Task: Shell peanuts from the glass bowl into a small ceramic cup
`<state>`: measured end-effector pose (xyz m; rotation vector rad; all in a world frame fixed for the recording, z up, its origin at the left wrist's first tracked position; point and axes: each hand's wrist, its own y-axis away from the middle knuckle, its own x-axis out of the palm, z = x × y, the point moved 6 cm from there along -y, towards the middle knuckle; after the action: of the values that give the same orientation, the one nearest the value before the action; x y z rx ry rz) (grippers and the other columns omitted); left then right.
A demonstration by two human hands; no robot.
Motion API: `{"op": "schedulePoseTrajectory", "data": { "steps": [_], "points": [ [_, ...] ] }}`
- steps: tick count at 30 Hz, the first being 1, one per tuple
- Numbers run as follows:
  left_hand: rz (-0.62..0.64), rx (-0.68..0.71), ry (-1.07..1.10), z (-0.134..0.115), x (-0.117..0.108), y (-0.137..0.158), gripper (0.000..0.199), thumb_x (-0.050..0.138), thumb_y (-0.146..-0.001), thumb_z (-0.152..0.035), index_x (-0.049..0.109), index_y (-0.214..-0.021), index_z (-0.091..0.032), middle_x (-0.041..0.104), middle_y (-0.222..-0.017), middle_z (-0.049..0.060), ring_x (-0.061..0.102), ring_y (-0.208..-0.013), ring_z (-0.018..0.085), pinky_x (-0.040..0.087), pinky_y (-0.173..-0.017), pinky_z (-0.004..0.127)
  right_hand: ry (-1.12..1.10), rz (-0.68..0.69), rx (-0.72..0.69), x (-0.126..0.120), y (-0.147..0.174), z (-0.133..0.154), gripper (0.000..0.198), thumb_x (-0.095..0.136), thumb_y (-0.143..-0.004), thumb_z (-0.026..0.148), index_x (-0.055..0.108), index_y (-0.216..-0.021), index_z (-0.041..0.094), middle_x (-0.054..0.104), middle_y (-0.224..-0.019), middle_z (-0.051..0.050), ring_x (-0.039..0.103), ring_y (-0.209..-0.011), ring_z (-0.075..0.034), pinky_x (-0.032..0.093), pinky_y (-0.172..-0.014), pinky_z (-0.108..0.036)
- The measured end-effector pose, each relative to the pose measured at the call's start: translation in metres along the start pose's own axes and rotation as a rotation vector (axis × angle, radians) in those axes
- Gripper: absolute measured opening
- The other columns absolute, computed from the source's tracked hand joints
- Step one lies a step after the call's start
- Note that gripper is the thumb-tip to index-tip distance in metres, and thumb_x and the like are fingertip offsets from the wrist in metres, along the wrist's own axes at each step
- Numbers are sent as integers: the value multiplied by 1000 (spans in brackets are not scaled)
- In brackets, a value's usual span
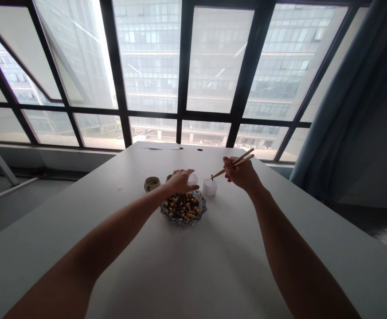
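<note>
Chopsticks of pale wood (243,157) are gripped in the right hand (239,173), their tips at a small dark sliver, perhaps a seed (212,177), by the top edge of a small white angular cup (209,188). I judge the step in hand to be moving single pieces by chopstick; whether the sliver touches the cup is unclear. The left hand (181,180) reaches over the far side of a scalloped clear-glass bowl (184,221) of tan peanuts and dark seeds, thumb and fingers spread around a second white cup (192,179); I cannot tell whether it grips that. The next move seems to call for a steady pinch and small, exact tip control.
</note>
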<state>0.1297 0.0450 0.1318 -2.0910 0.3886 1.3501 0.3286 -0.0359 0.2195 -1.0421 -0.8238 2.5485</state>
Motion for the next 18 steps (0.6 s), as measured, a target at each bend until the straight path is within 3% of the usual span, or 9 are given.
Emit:
{"op": "schedulePoseTrajectory", "data": {
  "steps": [4, 9, 15, 18],
  "points": [
    [163, 43, -109, -39, 39, -36, 88, 70, -80, -53, 35, -149, -13, 55, -144, 20, 45, -139, 35, 23, -119, 50, 92, 22, 34, -8, 1, 0, 44, 49, -99, 48, 59, -69, 17, 61, -48, -3, 61, -37, -15, 48, -38, -21],
    [218, 3, -126, -46, 56, -56, 90, 73, -81, -44, 27, -152, -13, 63, -134, 18, 55, -130, 33, 26, -117, 51, 94, 18, 74, -19, 1, 1, 40, 51, -100, 40, 58, -68, 17, 61, -49, -3, 62, -38, -15, 48, -39, -21],
    [-82, 286, -56, -54, 41, -50, 89, 74, -75, -20, 29, -152, -19, 56, -141, 15, 52, -129, 32, 40, -109, 47, 17, 59, 73, -18, 2, 2, 40, 52, -100, 40, 60, -68, 16, 63, -50, -3, 61, -38, -13, 48, -40, -20],
    [-135, 383, -24, -53, 39, -45, 92, 74, -76, -18, 26, -154, -20, 53, -143, 15, 50, -129, 33, 43, -107, 50, -13, 71, 63, -16, 2, 2, 41, 51, -100, 39, 60, -68, 15, 62, -50, -3, 61, -38, -13, 48, -41, -20]
  ]
}}
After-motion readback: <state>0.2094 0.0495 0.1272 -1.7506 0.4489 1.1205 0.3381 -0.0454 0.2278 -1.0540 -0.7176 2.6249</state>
